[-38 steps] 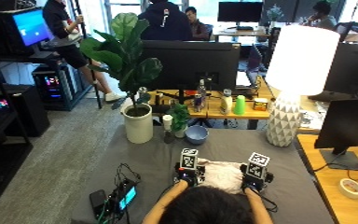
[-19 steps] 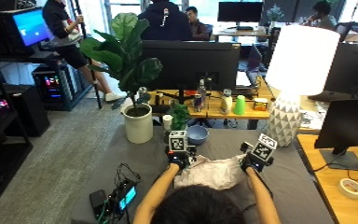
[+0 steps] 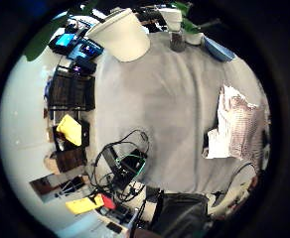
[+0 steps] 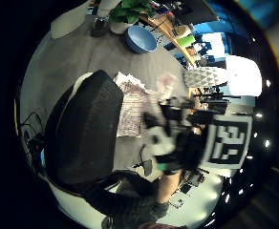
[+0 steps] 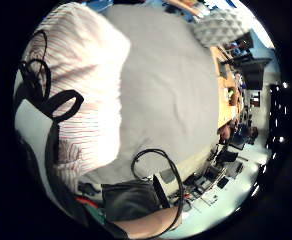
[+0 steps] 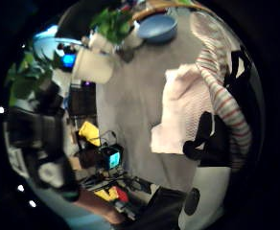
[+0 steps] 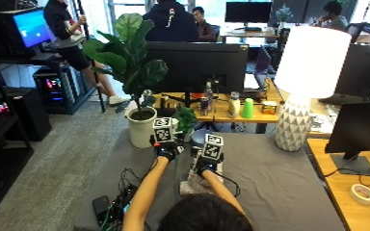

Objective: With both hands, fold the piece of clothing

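Striped cloth, pink and white, is gripped by the right hand [image 7: 208, 162]. In that hand's palm views the cloth is seen close against the palm and curled over it, so it is judged to be pinched there. From the grip, the piece of clothing [image 7: 194, 185] hangs down and back toward the person. Its lower end is bunched on the grey table [image 7: 268, 178]. Its long way seems to run from the hand toward the person, not side to side.

Just beside the right hand, a little farther up the table, the left hand [image 7: 166, 152] is held. Nothing is seen in it, and whether it is open or closed cannot be told. In its palm view the cloth is seen off to one side, apart from it. So the right hand is the nearer one, and the cloth lies to the right of the left hand and closer to the person.

Beyond the hands a blue bowl [image 7: 201, 137] and a white plant pot [image 7: 140, 130] are set near the far edge, so little room is judged to be left that way. A big lamp [image 7: 293, 127] is placed far to the right. More bare table is seen to the right of the cloth. Some cables [image 7: 117, 202] are piled at the near left edge.
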